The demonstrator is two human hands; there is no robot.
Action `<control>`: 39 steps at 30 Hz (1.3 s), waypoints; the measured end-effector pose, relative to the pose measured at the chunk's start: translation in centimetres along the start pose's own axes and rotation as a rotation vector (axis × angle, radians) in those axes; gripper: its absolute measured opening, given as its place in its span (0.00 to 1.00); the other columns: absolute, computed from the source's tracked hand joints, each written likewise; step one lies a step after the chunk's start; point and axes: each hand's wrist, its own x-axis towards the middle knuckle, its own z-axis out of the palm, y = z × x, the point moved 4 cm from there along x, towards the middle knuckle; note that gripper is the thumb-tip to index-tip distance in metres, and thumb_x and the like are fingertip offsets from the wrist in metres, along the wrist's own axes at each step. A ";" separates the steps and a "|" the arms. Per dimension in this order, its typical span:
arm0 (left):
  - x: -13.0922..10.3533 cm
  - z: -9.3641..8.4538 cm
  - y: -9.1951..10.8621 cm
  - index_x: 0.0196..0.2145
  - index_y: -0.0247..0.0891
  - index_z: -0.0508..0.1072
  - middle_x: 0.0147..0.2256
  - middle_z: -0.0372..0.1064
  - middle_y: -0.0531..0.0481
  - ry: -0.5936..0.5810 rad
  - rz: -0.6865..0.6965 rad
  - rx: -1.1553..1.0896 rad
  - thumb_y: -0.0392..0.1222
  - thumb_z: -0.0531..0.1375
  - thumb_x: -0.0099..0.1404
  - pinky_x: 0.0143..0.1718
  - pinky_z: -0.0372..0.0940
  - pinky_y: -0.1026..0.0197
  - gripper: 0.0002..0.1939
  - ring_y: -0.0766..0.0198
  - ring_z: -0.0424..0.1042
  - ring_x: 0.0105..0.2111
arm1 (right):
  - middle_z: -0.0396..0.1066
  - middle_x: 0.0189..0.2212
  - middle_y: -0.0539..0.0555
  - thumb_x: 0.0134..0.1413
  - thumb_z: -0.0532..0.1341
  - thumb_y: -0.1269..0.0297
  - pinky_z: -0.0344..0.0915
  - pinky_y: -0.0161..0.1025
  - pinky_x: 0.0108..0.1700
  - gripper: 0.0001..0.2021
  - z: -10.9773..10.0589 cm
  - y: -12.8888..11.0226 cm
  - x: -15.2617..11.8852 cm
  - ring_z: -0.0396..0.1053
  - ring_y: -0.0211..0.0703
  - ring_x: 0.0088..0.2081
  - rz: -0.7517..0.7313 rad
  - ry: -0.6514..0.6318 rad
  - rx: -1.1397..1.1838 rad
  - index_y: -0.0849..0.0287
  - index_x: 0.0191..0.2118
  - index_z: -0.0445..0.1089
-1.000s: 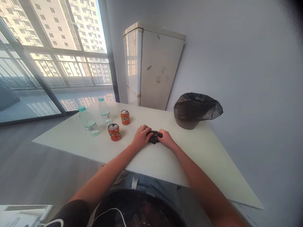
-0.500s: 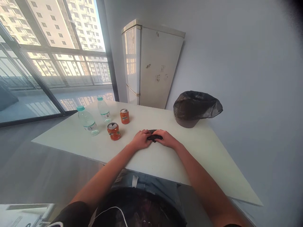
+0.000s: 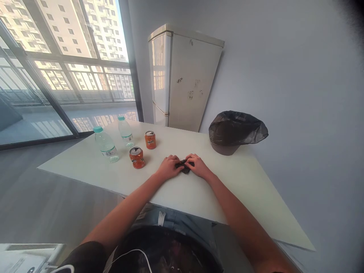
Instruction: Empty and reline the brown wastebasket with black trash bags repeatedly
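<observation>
On the white table [image 3: 182,193], a small bunched black plastic bag [image 3: 186,169] lies between my two hands. My left hand [image 3: 170,167] is closed on its left end, thumb toward the middle. From the other side, my right hand [image 3: 197,165] pinches the right end. Part of the bag is hidden under the fingers. To the left of my left hand stands a dented orange drink can [image 3: 137,158]. A second orange can [image 3: 150,140], upright, is a little farther back.
Two clear plastic bottles with green caps, a nearer bottle [image 3: 105,146] and a farther bottle [image 3: 125,132], stand at the left. A bin [image 3: 224,149] lined with a black bag [image 3: 237,127] is at the back right. Behind the table are a fridge [image 3: 190,76] and a wall.
My fingers have shifted on the black bag, the right hand's fingers lifting slightly. The bag's shape has changed, with more of it showing below the hands. Cans, bottles and bin stay put.
</observation>
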 end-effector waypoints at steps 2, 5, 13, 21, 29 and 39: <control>0.0 0.0 0.0 0.42 0.42 0.83 0.44 0.78 0.44 -0.011 0.004 0.005 0.45 0.63 0.70 0.50 0.67 0.49 0.09 0.51 0.74 0.47 | 0.77 0.45 0.56 0.65 0.63 0.60 0.65 0.49 0.58 0.10 -0.3 -0.2 -0.3 0.70 0.50 0.49 -0.023 -0.028 -0.002 0.54 0.32 0.78; 0.2 0.2 -0.2 0.38 0.42 0.82 0.40 0.79 0.45 -0.015 -0.017 -0.003 0.41 0.59 0.72 0.48 0.67 0.51 0.10 0.53 0.75 0.44 | 0.79 0.42 0.54 0.63 0.65 0.61 0.67 0.45 0.54 0.06 -0.4 -0.3 -0.6 0.72 0.48 0.46 -0.029 -0.067 0.000 0.53 0.37 0.80; 0.8 0.7 -0.8 0.40 0.41 0.81 0.35 0.76 0.47 0.029 -0.101 -0.028 0.36 0.57 0.73 0.42 0.66 0.57 0.12 0.58 0.74 0.38 | 0.78 0.34 0.53 0.65 0.64 0.63 0.67 0.44 0.49 0.07 0.5 1.3 0.4 0.71 0.47 0.40 0.101 0.056 -0.087 0.54 0.36 0.80; 0.3 0.7 0.0 0.46 0.43 0.82 0.42 0.78 0.46 0.004 -0.037 -0.016 0.38 0.62 0.70 0.50 0.64 0.52 0.10 0.55 0.74 0.45 | 0.78 0.40 0.57 0.66 0.59 0.71 0.69 0.48 0.52 0.10 0.0 0.4 0.4 0.72 0.50 0.45 0.020 0.092 -0.181 0.57 0.41 0.79; 0.6 0.8 -0.5 0.36 0.42 0.84 0.33 0.77 0.46 -0.007 -0.050 0.015 0.37 0.61 0.72 0.46 0.63 0.53 0.11 0.55 0.69 0.39 | 0.55 0.73 0.67 0.74 0.48 0.54 0.52 0.59 0.74 0.30 3.1 -2.0 -0.6 0.55 0.57 0.73 -0.129 -0.194 -0.384 0.66 0.73 0.58; 0.5 0.8 -0.5 0.33 0.41 0.83 0.35 0.74 0.45 -0.010 -0.118 0.044 0.39 0.62 0.71 0.44 0.61 0.53 0.10 0.55 0.68 0.41 | 0.44 0.77 0.61 0.76 0.40 0.49 0.36 0.54 0.78 0.34 3.7 -1.5 -0.7 0.41 0.48 0.78 0.027 -0.346 -0.454 0.66 0.77 0.50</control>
